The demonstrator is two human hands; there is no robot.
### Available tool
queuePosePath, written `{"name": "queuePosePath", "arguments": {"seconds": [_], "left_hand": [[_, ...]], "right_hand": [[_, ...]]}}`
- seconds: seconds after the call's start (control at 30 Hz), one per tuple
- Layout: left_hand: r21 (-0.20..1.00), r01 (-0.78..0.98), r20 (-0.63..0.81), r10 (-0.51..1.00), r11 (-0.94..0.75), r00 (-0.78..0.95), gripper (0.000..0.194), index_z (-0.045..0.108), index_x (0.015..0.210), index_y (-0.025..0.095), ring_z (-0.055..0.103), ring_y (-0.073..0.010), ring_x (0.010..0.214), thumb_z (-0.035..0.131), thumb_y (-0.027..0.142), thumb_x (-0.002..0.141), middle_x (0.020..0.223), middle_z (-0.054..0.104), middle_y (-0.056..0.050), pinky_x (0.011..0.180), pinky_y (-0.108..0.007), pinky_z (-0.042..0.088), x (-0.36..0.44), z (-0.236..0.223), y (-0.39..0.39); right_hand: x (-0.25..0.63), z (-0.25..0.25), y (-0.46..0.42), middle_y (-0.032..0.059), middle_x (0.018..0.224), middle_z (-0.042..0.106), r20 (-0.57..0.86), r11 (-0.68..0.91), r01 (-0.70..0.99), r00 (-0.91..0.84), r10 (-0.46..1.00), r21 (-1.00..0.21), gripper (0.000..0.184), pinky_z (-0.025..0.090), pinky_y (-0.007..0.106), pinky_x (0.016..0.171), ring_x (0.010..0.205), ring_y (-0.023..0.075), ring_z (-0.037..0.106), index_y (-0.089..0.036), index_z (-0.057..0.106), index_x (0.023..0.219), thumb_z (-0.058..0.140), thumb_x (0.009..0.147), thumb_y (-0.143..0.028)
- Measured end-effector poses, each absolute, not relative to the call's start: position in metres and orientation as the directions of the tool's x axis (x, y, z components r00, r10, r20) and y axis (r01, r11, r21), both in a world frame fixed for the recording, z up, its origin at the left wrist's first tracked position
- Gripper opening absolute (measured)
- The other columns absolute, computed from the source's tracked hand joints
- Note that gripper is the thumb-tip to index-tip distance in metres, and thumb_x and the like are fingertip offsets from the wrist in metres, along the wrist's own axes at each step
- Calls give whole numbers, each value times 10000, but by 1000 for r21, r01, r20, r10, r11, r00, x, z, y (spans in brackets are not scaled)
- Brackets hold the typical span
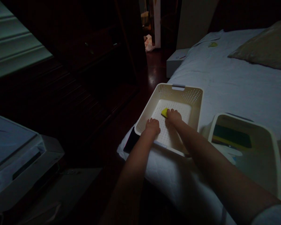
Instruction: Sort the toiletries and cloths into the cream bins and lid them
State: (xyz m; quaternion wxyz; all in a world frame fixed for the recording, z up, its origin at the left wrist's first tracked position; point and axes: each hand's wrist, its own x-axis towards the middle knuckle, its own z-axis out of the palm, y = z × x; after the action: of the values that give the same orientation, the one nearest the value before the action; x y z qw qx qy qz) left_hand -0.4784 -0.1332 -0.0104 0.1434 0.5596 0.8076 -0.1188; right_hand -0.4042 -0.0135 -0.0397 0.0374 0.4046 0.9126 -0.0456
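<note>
A white plastic basket [196, 107] with a perforated floor and walls lies on the corner of the bed. My right hand [174, 116] reaches into it, fingers closed on a small yellow cloth [164, 112] close to the basket floor. It could also be a sponge; the dim light hides its texture. Just to the left, my left hand [153, 126] is over the near left part of the basket. Its fingers are bent and slightly apart, and no object shows in them.
A second white basket [269, 156] stands at right, holding dark green, yellow and white things. On the bed [236, 84] are a pillow [267, 47] and a small yellowish item [213, 44]. A white box [174, 64] sits beyond the bed corner. At left is a pale boxy machine [18, 150].
</note>
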Motion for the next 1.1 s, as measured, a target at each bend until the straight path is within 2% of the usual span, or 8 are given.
{"name": "queuePosePath", "arguments": {"seconds": [0.13,0.33,0.63,0.7,0.8,0.93,1.1], "left_hand": [[-31,936,-362,869,351,-338,432,482,1223,69,379,-282,1277,462,277,845,1312,478,-204,1058,-410,269,-479,-11,-133],[-66,935,-357,866,349,-349,415,510,1200,57,420,-279,1239,446,261,844,1282,509,-191,1039,-394,298,-482,-12,-135],[-54,942,-314,890,331,-331,360,561,1140,88,509,-265,1150,451,249,837,1192,576,-184,973,-382,372,-481,-3,-138],[-46,950,-308,900,309,-308,347,571,1128,91,522,-258,1138,450,237,837,1179,586,-178,961,-368,384,-479,1,-140],[-43,959,-270,921,281,-282,343,573,1123,83,532,-256,1121,434,223,843,1168,590,-177,952,-361,390,-476,8,-142],[-53,966,-185,948,253,-259,351,565,1117,55,542,-260,1088,404,225,856,1139,592,-186,948,-366,384,-472,19,-147],[-50,950,26,951,308,-307,315,561,1076,58,536,-249,1050,396,212,856,1075,596,-177,940,-360,370,-470,33,-157]], "right_hand": [[-405,-34,-19,185,1120,561,-148,665,744,-667,730,-71,384,444,322,748,999,261,559,-100,469,1195,482,833,-225],[-404,-24,-22,192,1159,565,-284,662,746,-651,704,-70,359,454,330,785,1041,265,571,-99,498,1199,394,873,-206],[-384,-16,-36,200,1152,589,-313,689,724,-662,681,-33,384,469,335,786,1033,252,596,-90,476,1225,395,880,-238],[-380,-13,-40,192,1132,601,-309,699,714,-670,675,-23,396,476,325,766,1016,249,605,-97,475,1220,446,859,-257],[-374,-6,-42,192,1113,605,-283,711,704,-682,674,-3,451,479,341,746,999,271,607,-96,473,1212,530,815,-301],[-363,10,-45,181,1123,591,-213,744,668,-727,653,5,407,458,339,781,1014,264,587,-110,490,1177,525,821,-305],[-342,29,-52,166,1123,562,-10,823,566,-823,567,48,352,436,326,780,1010,251,540,-136,478,1159,490,840,-284]]}}
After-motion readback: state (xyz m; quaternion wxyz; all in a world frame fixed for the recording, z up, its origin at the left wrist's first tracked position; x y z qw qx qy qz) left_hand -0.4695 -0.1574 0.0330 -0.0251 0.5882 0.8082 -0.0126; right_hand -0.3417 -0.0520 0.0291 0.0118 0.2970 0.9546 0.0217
